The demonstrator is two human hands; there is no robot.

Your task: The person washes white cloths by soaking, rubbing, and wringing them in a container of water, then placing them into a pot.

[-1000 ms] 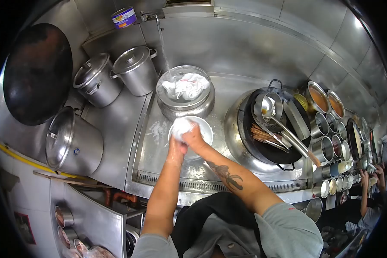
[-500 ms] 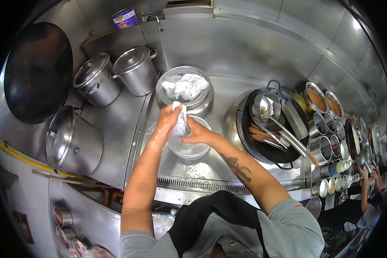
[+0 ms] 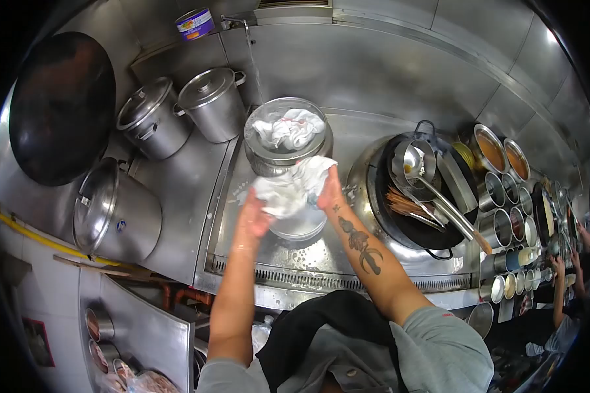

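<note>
Wok: right of water pot. Bowl: near side of pot. Cloth open above bowl, just nearer than pot; right hand pinching one edge, left hand blurred, apparently gripping other. Risks: wet fabric slipping through loose pinch into bowl; hard shake flicking drips past pot, into wok.

Both arms out front, hands apart, right a bit farther forward. Left hand motion-blurred, finger detail unclear; left forearm near straight ahead, wet-looking. Right forearm slants inward, dark tattoo showing; right hand partly hidden.
</note>
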